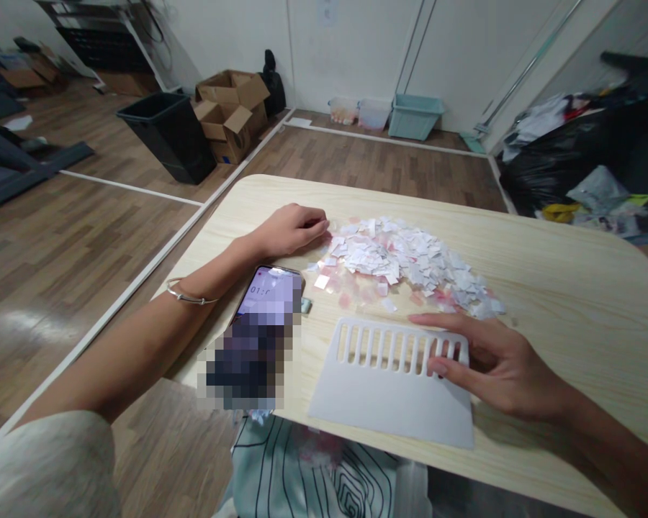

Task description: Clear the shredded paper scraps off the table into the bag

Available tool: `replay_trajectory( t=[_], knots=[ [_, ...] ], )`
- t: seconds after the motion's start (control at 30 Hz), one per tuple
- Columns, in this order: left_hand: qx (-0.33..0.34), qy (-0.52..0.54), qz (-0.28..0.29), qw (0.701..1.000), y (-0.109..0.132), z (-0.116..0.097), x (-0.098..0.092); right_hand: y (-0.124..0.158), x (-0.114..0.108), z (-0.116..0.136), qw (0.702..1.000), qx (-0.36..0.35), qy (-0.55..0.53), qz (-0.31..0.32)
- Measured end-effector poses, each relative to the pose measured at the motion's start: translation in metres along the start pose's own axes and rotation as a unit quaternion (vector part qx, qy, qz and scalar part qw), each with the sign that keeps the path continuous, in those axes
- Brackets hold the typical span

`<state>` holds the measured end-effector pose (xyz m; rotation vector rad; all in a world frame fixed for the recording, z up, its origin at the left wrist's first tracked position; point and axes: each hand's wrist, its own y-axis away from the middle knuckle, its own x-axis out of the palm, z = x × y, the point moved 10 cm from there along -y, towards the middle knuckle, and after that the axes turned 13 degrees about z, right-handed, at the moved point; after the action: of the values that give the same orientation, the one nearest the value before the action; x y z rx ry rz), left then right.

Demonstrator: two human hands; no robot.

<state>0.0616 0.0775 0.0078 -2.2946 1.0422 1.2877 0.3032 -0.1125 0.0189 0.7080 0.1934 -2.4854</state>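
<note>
A heap of small white and pink paper scraps lies on the pale wooden table. My left hand rests curled at the heap's left edge, its fingertips touching the scraps. A flat white plastic scraper with a row of slots along its top lies at the table's near edge. My right hand lies on the scraper's upper right corner with its fingers spread, the forefinger stretched along the top rim. A phone lies under my left forearm, which wears a thin bangle.
A small grey object sits beside the phone. On the floor beyond stand a black bin, open cardboard boxes, a teal basket and clear tubs. Black bags and clutter pile at the right. Patterned cloth hangs below the table.
</note>
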Motion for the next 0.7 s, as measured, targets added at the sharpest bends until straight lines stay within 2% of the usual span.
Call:
replay_trajectory(
  t=[0.2, 0.53, 0.63, 0.7],
  knots=[
    [0.006, -0.003, -0.001, 1.000, 0.000, 0.001, 0.000, -0.001, 0.004, -0.003, 0.999, 0.018, -0.021, 0.023],
    [0.010, -0.011, -0.004, 1.000, 0.000, 0.001, 0.000, -0.004, 0.005, 0.016, 0.996, -0.028, 0.063, 0.051],
    [0.011, -0.011, -0.005, 1.000, 0.000, 0.000, -0.001, -0.004, 0.003, 0.013, 0.998, -0.021, 0.048, 0.045],
    [0.011, -0.009, -0.005, 1.000, 0.000, 0.000, 0.000, -0.003, 0.006, 0.009, 0.998, -0.015, 0.022, 0.063]
  ],
)
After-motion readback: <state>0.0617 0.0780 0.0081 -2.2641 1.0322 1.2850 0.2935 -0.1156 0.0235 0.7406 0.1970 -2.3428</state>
